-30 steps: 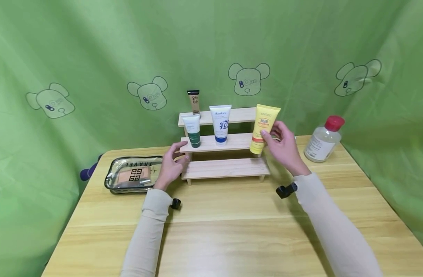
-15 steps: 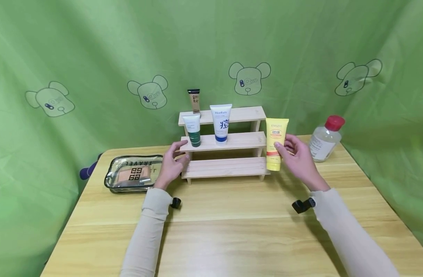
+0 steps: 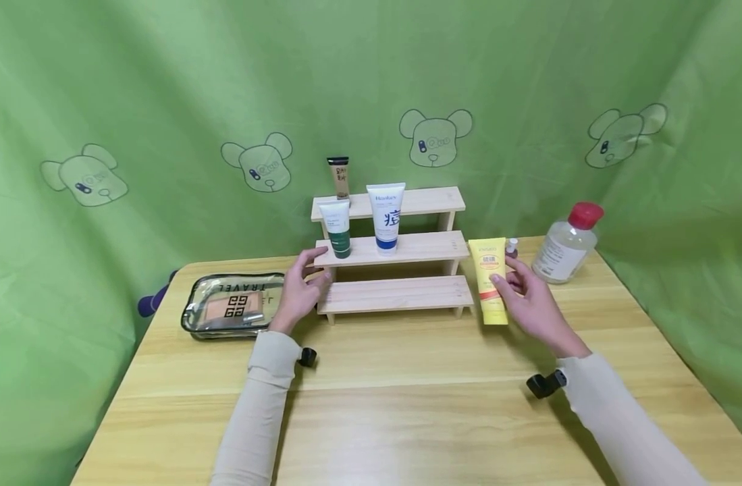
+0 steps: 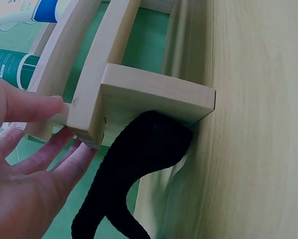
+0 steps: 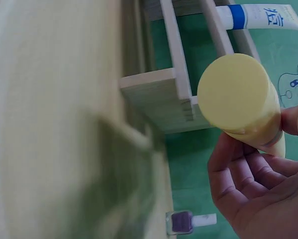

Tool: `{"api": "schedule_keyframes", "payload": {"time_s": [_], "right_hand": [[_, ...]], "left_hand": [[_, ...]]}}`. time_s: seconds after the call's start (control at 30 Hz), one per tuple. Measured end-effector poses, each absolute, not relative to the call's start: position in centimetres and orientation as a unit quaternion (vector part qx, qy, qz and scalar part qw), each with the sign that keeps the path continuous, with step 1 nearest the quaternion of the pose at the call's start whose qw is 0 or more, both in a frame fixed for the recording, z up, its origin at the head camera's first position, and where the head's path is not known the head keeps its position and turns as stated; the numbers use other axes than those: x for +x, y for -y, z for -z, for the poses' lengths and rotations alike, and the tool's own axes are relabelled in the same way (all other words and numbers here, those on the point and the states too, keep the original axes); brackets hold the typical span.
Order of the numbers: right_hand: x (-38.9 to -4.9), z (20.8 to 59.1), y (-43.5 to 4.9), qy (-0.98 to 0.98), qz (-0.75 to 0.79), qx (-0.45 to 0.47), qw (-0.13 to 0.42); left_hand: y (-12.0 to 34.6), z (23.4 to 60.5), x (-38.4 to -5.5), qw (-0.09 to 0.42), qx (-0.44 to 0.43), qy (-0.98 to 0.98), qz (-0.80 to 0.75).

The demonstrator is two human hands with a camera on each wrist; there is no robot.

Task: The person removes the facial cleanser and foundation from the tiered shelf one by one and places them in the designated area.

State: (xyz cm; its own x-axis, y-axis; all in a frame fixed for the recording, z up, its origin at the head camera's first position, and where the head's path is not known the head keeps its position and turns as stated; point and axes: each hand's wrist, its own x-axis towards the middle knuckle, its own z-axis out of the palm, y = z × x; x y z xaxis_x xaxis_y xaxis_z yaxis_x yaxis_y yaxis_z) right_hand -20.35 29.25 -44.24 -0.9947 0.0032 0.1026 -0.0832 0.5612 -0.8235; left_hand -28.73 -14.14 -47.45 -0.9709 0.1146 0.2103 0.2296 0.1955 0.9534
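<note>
My right hand holds a yellow squeeze tube upright, its cap down, just off the right end of a three-step wooden rack. In the right wrist view the tube's round cap faces the camera, thumb on one side and fingers on the other. My left hand grips the rack's left end; in the left wrist view, thumb and fingers lie about its side. On the middle step stand a white-and-green tube and a white-and-blue tube. A small tan tube stands on the top step.
Left of the rack lies a clear travel pouch with items inside. A red-capped clear bottle stands at the back right. A small purple bottle with a white cap is partly hidden behind my right hand in the head view.
My right hand has carried the yellow tube rightward, down and nearer, from in front of the middle step to beside the rack. The left hand stays at the rack's left end.
</note>
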Motion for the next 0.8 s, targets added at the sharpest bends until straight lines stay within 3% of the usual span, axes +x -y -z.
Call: {"api": "schedule_keyframes", "payload": {"time_s": [0.8], "right_hand": [[-21.8, 47.7, -30.2, 0.910, -0.414, 0.013, -0.030]], "left_hand": [[14.1, 47.7, -28.6, 0.049, -0.116, 0.775, 0.619]]}}
